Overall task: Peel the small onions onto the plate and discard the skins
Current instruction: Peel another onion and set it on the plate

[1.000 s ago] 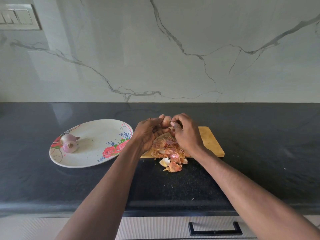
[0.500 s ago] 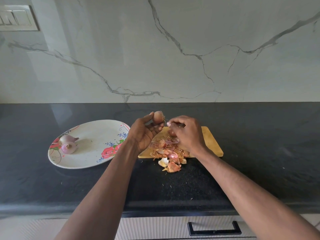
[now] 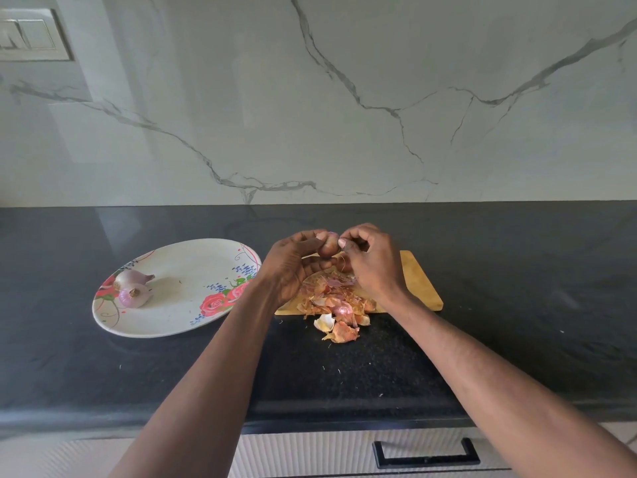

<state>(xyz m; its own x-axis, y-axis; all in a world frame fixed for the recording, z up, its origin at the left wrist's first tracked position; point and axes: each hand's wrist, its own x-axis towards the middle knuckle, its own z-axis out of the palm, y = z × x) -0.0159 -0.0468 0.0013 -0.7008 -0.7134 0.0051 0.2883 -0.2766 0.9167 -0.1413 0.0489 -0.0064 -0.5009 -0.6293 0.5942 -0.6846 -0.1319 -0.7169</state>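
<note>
Onion gripped in left hand above skins, so right hand can pinch its peel loose.

White plate with red roses; black counter; grey-veined marble wall.

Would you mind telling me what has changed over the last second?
The right hand, which had drawn slightly away half a second ago, has closed back in on the small onion that the left hand holds above the cutting board. The two peeled onions on the plate and the skins stayed put.
</note>
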